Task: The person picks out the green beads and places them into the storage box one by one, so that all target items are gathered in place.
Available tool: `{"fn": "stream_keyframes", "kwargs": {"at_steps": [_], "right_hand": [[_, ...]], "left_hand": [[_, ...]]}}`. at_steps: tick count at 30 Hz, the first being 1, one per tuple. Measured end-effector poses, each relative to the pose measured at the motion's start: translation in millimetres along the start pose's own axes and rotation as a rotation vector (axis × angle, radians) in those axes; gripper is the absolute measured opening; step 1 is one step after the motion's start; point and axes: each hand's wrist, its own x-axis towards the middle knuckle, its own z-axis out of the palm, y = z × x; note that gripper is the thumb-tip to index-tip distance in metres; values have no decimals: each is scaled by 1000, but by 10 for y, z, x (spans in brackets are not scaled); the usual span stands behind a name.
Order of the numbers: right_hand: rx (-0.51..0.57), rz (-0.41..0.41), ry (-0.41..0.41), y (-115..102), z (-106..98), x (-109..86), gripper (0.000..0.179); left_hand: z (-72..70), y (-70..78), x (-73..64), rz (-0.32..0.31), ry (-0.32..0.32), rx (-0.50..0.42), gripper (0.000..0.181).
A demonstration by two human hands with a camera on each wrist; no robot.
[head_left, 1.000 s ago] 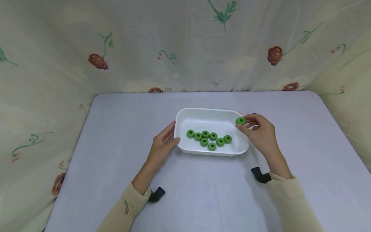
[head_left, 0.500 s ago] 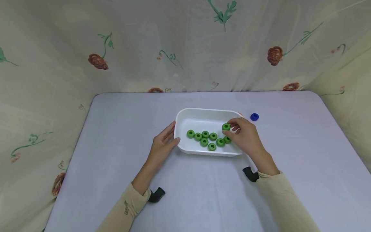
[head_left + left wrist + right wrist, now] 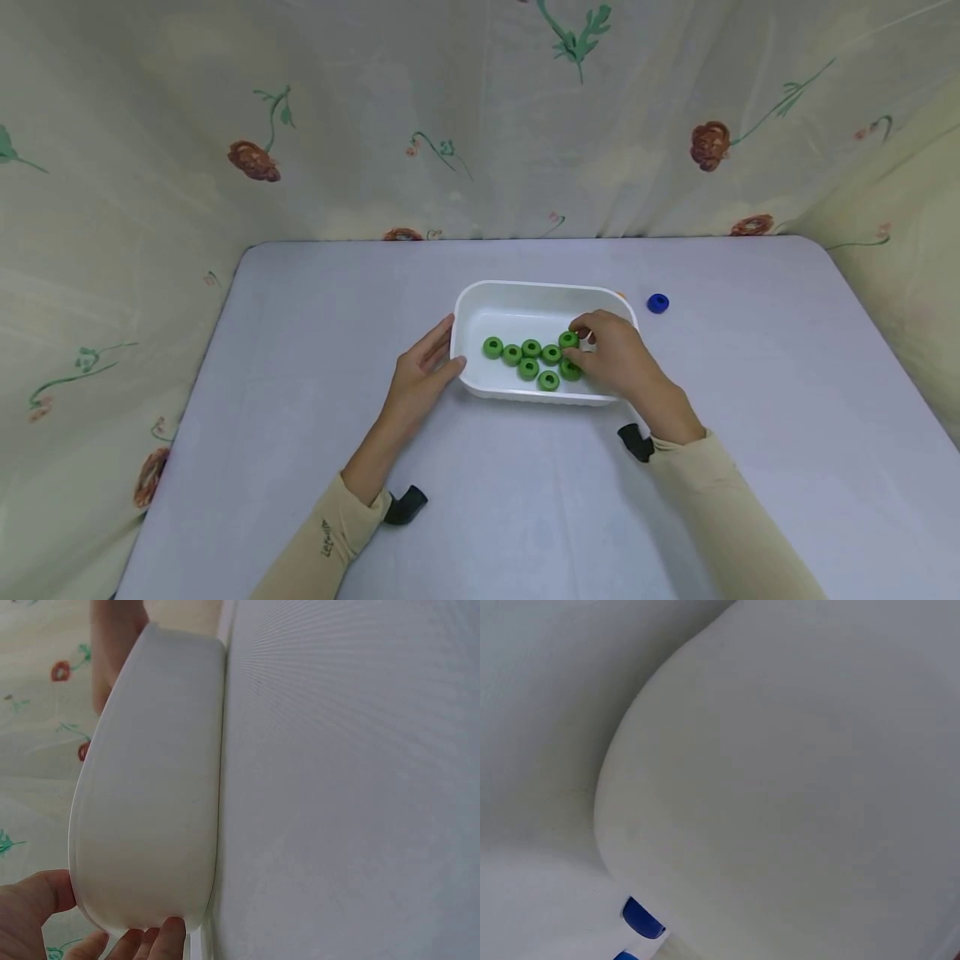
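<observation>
A white rectangular tray (image 3: 536,297) stands on the table, with several green ring-shaped beads (image 3: 528,368) in its near half. My left hand (image 3: 423,371) holds the tray's left end; in the left wrist view, the thumb (image 3: 56,891) touches the rim and the fingertips (image 3: 175,927) rest on the outer wall. Over the tray's right half, my right hand (image 3: 618,354) pinches a green bead (image 3: 568,339) between thumb and fingers, close to the other beads. That hand partly covers the beads at the right. The tray's outer wall (image 3: 780,787) fills most of the right wrist view.
A blue ring-shaped bead (image 3: 657,303) lies beyond the tray's right end. Something orange (image 3: 621,294) peeks out behind the tray's far right corner, mostly hidden. A white cloth covers the table (image 3: 337,333), and a flowered curtain (image 3: 480,125) hangs behind it.
My right hand has carried the pinched green bead from the tray's right rim leftward and down to the other beads, uncovering the blue bead. The left hand and tray have stayed put.
</observation>
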Motion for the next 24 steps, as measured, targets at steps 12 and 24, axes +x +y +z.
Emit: {"fn": "stream_keyframes", "kwargs": {"at_steps": [12,24], "right_hand": [[-23,-18,-48,7,-4,71,34],[-17,10,-99,-13,-18,91,32]], "left_hand": [[-8,-8,5,4,-8,-8,62],[-15,1,-7,5,-15,-13,62]]}}
